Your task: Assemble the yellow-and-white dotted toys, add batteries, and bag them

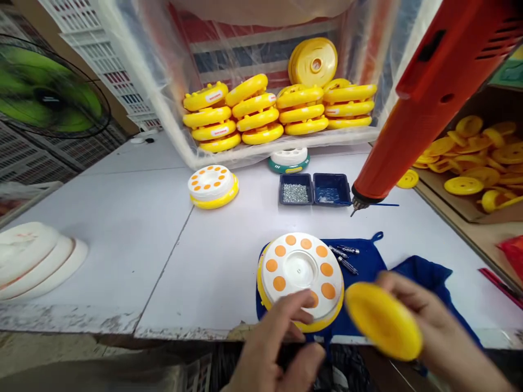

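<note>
A round white disc with orange dots around its face lies on a yellow base, on a blue cloth near the table's front edge. My left hand is over its near rim, fingers apart and fingertips at or just above the white face; nothing is held in it. To the right, my right hand grips a round yellow plastic disc, tilted and slightly blurred. Several small batteries lie on the cloth beside the white disc.
A red electric screwdriver hangs at the right. Behind stand a tray of screws, a second dark tray, another dotted unit and a plastic-lined box of yellow rings. Yellow discs fill a carton at right; a fan stands left.
</note>
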The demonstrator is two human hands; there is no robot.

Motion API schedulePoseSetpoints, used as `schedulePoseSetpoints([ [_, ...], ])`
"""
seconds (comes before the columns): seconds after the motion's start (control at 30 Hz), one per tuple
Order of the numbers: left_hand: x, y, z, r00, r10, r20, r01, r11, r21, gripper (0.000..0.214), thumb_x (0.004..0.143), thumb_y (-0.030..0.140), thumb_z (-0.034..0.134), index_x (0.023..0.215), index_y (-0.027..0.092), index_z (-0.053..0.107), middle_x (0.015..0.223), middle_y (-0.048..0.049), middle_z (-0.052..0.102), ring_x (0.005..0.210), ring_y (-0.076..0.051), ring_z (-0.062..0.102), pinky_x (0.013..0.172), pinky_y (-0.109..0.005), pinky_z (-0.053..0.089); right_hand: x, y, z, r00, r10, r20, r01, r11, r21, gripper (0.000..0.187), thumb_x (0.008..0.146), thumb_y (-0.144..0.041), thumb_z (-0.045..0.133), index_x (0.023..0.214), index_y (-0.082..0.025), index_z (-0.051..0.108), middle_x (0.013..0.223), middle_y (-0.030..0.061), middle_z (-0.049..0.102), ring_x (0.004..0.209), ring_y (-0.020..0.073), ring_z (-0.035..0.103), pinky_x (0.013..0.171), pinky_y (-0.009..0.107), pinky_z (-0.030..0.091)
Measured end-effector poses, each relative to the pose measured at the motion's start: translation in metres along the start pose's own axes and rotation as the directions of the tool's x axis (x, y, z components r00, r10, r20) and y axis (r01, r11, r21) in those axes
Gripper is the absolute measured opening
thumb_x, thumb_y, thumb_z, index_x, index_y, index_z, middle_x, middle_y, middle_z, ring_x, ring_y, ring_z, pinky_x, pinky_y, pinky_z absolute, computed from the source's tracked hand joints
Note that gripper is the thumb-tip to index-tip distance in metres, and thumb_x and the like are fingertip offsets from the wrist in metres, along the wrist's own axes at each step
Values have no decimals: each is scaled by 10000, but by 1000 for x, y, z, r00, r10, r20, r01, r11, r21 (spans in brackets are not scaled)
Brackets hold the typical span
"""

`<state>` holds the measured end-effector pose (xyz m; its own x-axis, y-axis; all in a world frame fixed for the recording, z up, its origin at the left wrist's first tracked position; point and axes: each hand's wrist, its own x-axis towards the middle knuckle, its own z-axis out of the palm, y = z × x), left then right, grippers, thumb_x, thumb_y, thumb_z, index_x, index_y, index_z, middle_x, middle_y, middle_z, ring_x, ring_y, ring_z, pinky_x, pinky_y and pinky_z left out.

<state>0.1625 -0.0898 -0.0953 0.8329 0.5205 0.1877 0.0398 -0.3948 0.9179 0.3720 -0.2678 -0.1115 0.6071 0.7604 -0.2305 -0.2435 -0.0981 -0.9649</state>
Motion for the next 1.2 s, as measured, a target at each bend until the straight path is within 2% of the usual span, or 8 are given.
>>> schedulePoseSetpoints([
  [0.13,2,5,16,990,-98,106,119,969,-216,283,910,320,638,1186,259,644,1039,-66,687,737,-131,627,626,-196,535,-5,26,71,926,7,378,-156,918,365,296,874,-505,680,848,-224,592,718,-7,555,588,102,445,561,218,369],
  [0.23,-1,2,9,936,-246,253,328,870,-368,262,878,444,660,949,192,664,729,-3,583,548,-77,464,504,-171,412,-4,37,80,886,-6,465,-216,880,423,289,876,-480,693,833,-214,589,706,-25,542,580,78,422,566,188,356],
  [0.33,8,2,-5,886,-384,260,458,809,-367,282,857,451,675,936,181,670,673,24,540,543,-74,441,506,-172,388,-2,32,70,918,-25,395,-71,972,225,237,908,-468,655,948,-234,645,810,9,617,659,111,532,611,203,433],
  [0.47,49,0,-19,945,-327,24,328,940,-90,218,871,360,643,978,180,705,778,-5,622,662,-122,534,595,-211,455,4,21,44,985,-114,133,125,989,-79,199,975,-417,556,1044,-264,663,857,24,669,668,136,595,652,242,513],
  [0.57,82,-5,-19,971,-226,83,214,968,134,214,907,334,579,983,176,701,780,-17,649,686,-150,563,629,-248,470,4,24,26,984,-175,30,177,966,-189,182,978,-401,547,956,-259,658,762,6,650,612,131,589,611,232,520],
  [0.87,101,-8,-2,963,-150,223,-33,757,653,197,974,254,493,967,176,673,1021,-72,627,949,-222,621,839,-355,506,8,22,22,973,-191,128,224,910,-348,160,1007,-359,503,1011,-278,641,848,4,659,680,127,616,627,214,531],
  [1.03,103,-15,-2,972,-128,195,-9,817,577,139,933,245,595,1039,174,649,957,-39,642,880,-203,625,809,-342,508,40,-2,38,863,-454,222,490,643,-589,138,998,-253,495,1077,-265,607,999,45,659,852,175,649,735,284,544],
  [1.2,94,-16,-15,992,-88,95,34,882,470,142,951,283,583,1032,190,653,1061,-37,650,878,-183,640,815,-335,514,70,-13,54,735,-370,568,664,225,-713,512,923,-195,606,1407,-255,450,1457,118,473,1295,287,504,1048,476,484],
])
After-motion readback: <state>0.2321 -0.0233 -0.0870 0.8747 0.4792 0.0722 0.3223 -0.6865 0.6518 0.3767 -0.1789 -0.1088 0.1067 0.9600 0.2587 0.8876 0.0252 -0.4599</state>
